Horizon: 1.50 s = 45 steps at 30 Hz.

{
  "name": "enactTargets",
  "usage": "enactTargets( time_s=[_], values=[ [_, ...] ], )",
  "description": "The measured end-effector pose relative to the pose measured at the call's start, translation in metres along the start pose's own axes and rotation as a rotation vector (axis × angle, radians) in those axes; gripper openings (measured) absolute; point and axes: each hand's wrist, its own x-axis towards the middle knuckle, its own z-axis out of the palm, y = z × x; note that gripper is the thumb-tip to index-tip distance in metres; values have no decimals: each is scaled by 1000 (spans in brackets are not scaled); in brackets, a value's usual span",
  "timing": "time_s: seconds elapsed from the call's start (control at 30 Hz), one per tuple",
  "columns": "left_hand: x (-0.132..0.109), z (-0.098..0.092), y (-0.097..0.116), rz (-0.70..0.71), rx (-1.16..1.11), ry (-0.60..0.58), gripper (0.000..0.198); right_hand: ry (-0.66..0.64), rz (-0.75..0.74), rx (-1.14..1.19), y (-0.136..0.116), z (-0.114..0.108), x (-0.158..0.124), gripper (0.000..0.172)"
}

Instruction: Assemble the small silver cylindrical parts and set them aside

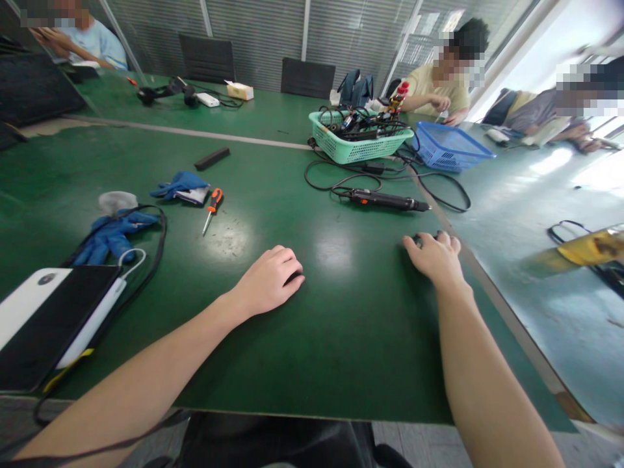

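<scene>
My left hand [270, 278] rests on the green table [312, 325] with its fingers curled under, and I see nothing in it. My right hand [433, 255] lies palm down near the table's right edge, fingers bent over a small dark thing that I cannot make out. A black electric screwdriver [385, 200] with its cable lies just beyond the right hand. An orange-handled screwdriver [212, 209] lies further off to the left, beyond my left hand.
Blue gloves [114, 235] and a second blue glove [179, 185] lie at left, near a black-and-white device [46, 318] with cables. A green basket [358, 136] of cables and a blue basket [448, 148] stand at the back. Three people sit around the tables.
</scene>
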Motion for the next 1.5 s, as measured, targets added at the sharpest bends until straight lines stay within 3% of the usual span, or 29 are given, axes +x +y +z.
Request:
enactTargets(
  time_s=[0.17,0.4,0.6,0.77,0.93,1.07,1.17,1.3,1.5],
  values=[
    [0,1,-1,7,25,-11,21,76,20,24,4,10,8,73],
    [-1,-1,-1,5,35,-20,21,96,215,86,14,17,15,77],
    [-2,0,0,11,33,-10,19,43,12,92,17,24,18,68],
    [-2,1,-1,-17,28,14,17,47,-229,94,-35,25,-6,63],
    [-2,1,-1,-82,-8,79,13,50,-633,225,-117,16,-70,50],
    [-2,0,3,-51,-87,109,32,-32,-871,326,-158,1,-119,50],
    [-1,0,5,-26,-129,98,36,-122,-972,372,-167,-7,-135,55],
    [1,2,4,-27,-117,63,31,-165,-980,470,-163,-11,-131,62],
    [2,3,3,-10,-83,36,17,-194,-873,651,-160,-11,-120,42]
  ],
)
